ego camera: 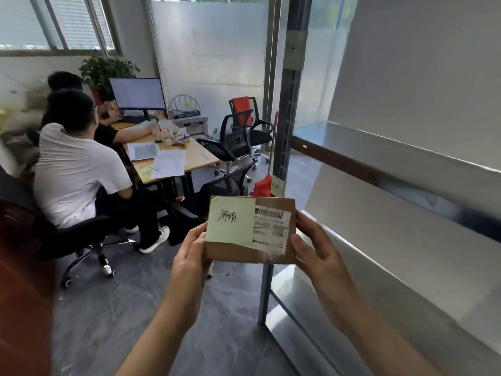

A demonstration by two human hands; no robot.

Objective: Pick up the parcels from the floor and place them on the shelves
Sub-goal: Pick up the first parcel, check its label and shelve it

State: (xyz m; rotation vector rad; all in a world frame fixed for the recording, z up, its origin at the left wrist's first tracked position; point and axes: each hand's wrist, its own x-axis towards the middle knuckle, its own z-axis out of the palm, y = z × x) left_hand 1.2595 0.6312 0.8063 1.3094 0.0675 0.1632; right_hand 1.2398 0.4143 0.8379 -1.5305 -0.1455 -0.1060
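Here a small brown cardboard parcel [250, 230] is held up in mid-air in front of the camera, its broad face turned toward the viewer and tilted slightly. A pale green sticky note [230, 220] with black handwriting covers its left half, and a white shipping label [271, 227] with barcodes sits on the right half, under clear tape. The left hand [189, 256] grips the parcel's left edge, thumb on the front by the note and fingers behind. The right hand [315, 246] clasps the right edge the same way, thumb on the front near the label. Both hands are closed on the parcel, which is off the floor and not on any shelf.

Just to the right stands a metal shelving unit [393, 158], its grey shelves running away at an angle, with an upright post [287, 109] that carries taped paper tags. Behind the parcel, on the dark grey floor [113, 308], are black mesh office chairs [244, 131], one with a red back. To the left, two people sit at a wooden desk [195, 156] strewn with papers, facing a monitor [137, 94]. A potted plant [105, 69] stands behind the monitor under a window [54, 23] with blinds.
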